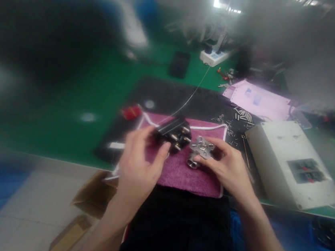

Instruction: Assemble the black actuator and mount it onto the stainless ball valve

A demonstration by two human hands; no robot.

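My left hand (141, 155) grips a black block-shaped part (175, 133) with several metal pins standing out of the side that faces right. In my right hand (226, 162) is a silver metal fitting (202, 146) with a star-like flange and a round threaded-looking port below. The two parts are held close to each other, with a small gap between them. Both are above a purple cloth (191, 181) with white edging. My fingers hide the outer sides of both parts.
A grey-white box with switches (296, 160) stands at the right. Behind it lie pink papers (258, 99), metal pins (243, 114) and small screws (230, 132) on a black mat (165, 93). A power strip (214, 58) is at the back; a red object (131, 112) lies left.
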